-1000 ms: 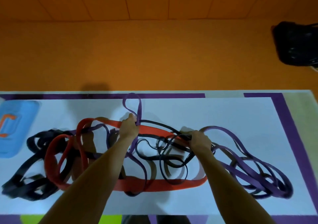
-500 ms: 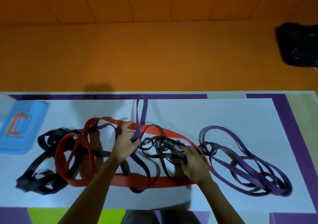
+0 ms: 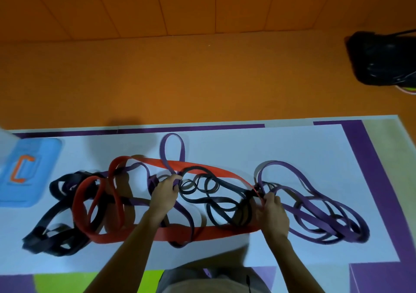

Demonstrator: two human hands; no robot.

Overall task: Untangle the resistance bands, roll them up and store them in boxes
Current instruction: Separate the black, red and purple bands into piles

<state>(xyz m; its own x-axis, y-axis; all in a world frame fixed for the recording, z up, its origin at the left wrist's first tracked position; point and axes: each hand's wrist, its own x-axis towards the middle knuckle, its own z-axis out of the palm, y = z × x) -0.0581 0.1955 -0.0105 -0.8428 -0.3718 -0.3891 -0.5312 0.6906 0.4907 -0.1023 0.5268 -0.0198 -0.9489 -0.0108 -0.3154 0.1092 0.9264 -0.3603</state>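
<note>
A tangle of resistance bands lies across the white mat (image 3: 225, 144). A wide red band (image 3: 209, 171) loops through the middle. Thin black bands (image 3: 202, 184) coil at the centre, and thicker black bands (image 3: 51, 238) pile up at the left. Purple bands (image 3: 326, 220) heap at the right, and one purple loop (image 3: 172, 148) stands out toward the far edge. My left hand (image 3: 164, 193) grips the purple band where it crosses the red one. My right hand (image 3: 271, 211) pinches the red band's right end beside a black strand.
A blue box lid (image 3: 24, 173) with an orange letter lies at the mat's left end. A black bag (image 3: 382, 58) sits on the orange floor at the far right. Purple and green floor tiles border the mat near me.
My right hand has moved right and away from me, from the black coils to the red band's right end. My left hand kept its grip on the purple band; the purple loop now lies flatter.
</note>
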